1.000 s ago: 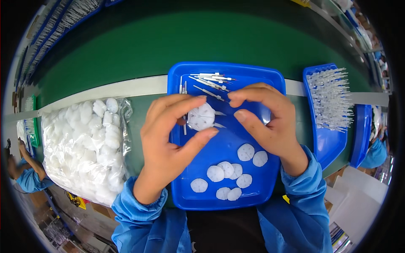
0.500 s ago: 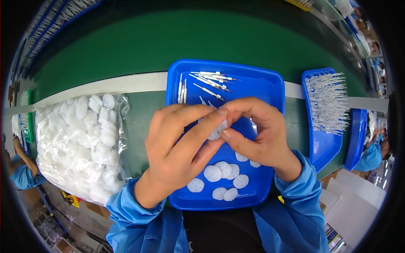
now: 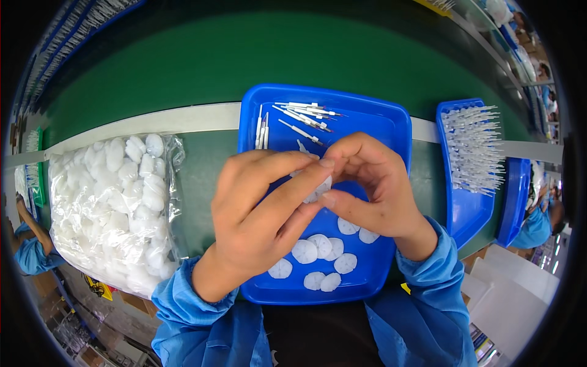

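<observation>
Together, left hand (image 3: 252,211), right hand (image 3: 384,194), pinched white disc (image 3: 320,191)

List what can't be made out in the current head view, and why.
Head view:
White piece: mostly covered by the fingers of both hands, so its full shape is hidden.
Central tray: part of its floor lies behind the left hand and right hand.
Discs: faint marks, too small to make out.
Rods at right: too small and crowded to count.
Co-worker at left: cut off by the dark lens rim.
</observation>
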Demonstrator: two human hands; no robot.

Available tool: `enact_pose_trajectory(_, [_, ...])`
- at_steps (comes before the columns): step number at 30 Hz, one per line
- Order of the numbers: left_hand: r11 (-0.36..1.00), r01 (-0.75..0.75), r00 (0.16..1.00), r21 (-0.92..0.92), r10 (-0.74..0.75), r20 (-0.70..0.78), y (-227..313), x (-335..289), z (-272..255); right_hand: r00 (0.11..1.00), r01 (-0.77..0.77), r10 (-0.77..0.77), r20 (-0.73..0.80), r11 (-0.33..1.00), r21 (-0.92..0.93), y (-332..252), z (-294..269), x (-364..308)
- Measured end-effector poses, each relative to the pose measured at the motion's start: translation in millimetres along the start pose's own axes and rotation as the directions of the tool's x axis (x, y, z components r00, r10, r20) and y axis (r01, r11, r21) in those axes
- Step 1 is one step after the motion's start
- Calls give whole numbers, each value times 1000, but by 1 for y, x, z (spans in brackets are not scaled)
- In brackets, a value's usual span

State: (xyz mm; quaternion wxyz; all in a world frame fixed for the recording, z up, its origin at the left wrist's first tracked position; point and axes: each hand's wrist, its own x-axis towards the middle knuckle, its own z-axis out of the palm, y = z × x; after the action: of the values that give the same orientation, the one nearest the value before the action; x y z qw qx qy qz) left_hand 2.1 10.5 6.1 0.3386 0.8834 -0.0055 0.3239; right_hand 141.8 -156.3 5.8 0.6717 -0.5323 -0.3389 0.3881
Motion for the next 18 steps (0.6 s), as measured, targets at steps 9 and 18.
enact_pose_trajectory(9, [1000, -17, 996, -15, 18, 89, 0, -1, -2, 996, -79, 73, -58, 991, -111, -6, -11, -6])
enact_pose_trajectory(18, [983, 122, 902, 135, -167, 398, 8, -9, 9, 962, 231, -218, 166, 317, -920, -1, -18, -27])
